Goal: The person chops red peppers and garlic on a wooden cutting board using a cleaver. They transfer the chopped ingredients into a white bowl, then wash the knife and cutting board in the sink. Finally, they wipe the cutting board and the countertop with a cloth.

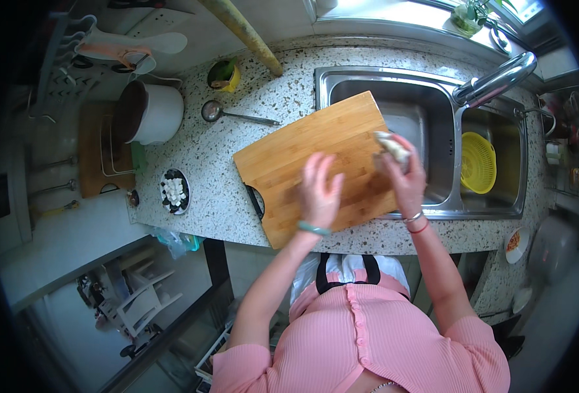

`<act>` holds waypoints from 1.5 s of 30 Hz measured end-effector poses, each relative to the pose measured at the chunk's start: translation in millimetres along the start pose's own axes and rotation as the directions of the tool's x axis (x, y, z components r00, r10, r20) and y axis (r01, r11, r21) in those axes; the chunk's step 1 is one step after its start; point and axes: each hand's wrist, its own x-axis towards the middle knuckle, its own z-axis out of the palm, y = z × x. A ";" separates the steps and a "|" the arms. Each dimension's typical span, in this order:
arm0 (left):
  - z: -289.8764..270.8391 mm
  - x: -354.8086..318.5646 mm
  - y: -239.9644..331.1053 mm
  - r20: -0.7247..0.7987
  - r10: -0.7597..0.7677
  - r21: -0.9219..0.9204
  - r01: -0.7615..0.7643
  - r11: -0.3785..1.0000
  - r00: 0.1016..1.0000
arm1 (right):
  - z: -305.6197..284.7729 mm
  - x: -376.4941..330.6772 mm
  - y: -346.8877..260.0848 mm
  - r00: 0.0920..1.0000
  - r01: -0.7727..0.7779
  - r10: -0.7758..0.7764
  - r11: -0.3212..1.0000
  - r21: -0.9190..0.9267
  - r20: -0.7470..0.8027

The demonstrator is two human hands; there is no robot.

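Note:
A wooden cutting board (276, 164) lies at a slant on the speckled counter, its right part reaching over the edge of the sink (407, 114). Over the board's right end, my right hand (408, 187) is closed around a crumpled whitish cloth (393, 147); the cloth is slightly blurred. My left hand (319, 200) is above the middle of the board with its fingers apart and nothing in it. Whether that hand touches the wood, I cannot tell.
A yellow colander (478, 164) sits in the right basin below the faucet (496, 80). Left of the board are a ladle (237, 116), a bowl of white cubes and dark pieces (174, 192), a yellow cup (228, 77) and a white pot (158, 112). A yellowish pipe (247, 33) stands behind.

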 end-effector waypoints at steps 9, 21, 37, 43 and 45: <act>-66.4 -71.7 -156.5 -0.303 -0.343 0.219 0.415 0.883 0.889 | 152.2 -45.1 39.0 0.650 0.690 -0.284 0.609 -0.391 0.705; -55.5 -87.5 -215.3 -0.278 -0.142 0.253 0.215 0.943 0.950 | 111.9 8.3 90.3 0.689 0.721 -0.288 0.357 -0.593 0.665; -70.8 -88.8 -197.0 -0.179 -0.337 0.191 0.369 0.910 0.924 | 75.6 7.8 37.7 0.871 0.472 -0.456 0.675 -0.567 0.183; -80.0 -83.8 -182.0 -0.067 -0.362 0.092 0.367 0.926 0.930 | 204.4 -56.9 74.9 0.584 0.798 -0.312 0.388 -0.461 0.749; -78.3 -85.5 -188.7 -0.117 -0.298 0.105 0.310 0.945 0.947 | 213.8 -48.3 90.3 0.485 0.868 -0.308 0.284 -0.408 0.818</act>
